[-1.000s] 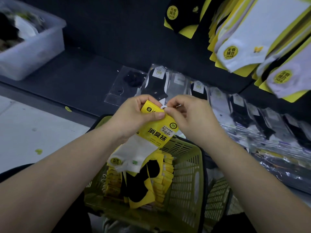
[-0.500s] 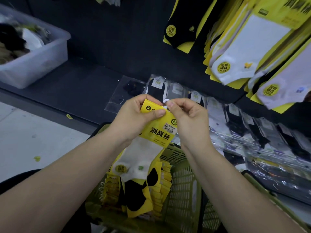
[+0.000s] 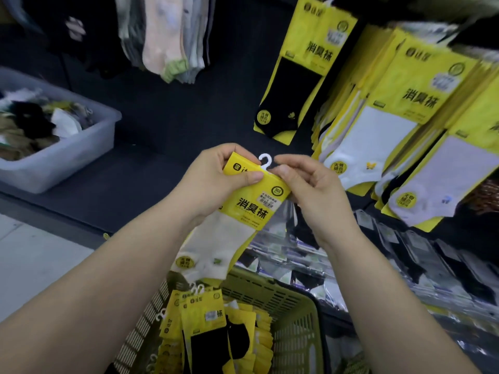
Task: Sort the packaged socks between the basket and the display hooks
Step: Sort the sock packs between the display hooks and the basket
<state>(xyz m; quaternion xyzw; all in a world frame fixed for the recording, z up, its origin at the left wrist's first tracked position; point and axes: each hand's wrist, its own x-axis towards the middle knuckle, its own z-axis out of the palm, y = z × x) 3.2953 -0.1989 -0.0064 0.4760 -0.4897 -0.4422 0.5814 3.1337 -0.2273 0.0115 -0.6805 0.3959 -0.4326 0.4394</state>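
A packaged pair of white socks with a yellow header card [image 3: 252, 203] hangs between my hands above the green basket [image 3: 294, 314]. My left hand [image 3: 213, 182] grips the card's top left corner, thumb on its front. My right hand [image 3: 307, 190] pinches the card's top right edge, just beside the small white hook [image 3: 265, 160] that sticks up from the card. Several more yellow sock packs [image 3: 205, 327], some with black socks, stand in the basket. On the display hooks at the upper right hang a black sock pack [image 3: 302, 74] and rows of white sock packs [image 3: 391, 125].
A clear plastic bin [image 3: 62, 155] of loose socks sits on the dark shelf at the left. Unpackaged socks [image 3: 167, 36] hang at the top centre. Clear-bagged socks [image 3: 391, 255] lie in a row on the shelf at the right. Pale floor [image 3: 32, 255] shows at lower left.
Both hands have lifted the white sock pack higher, toward the hanging rows, and the view has tilted up. The white hook now stands free above the card.
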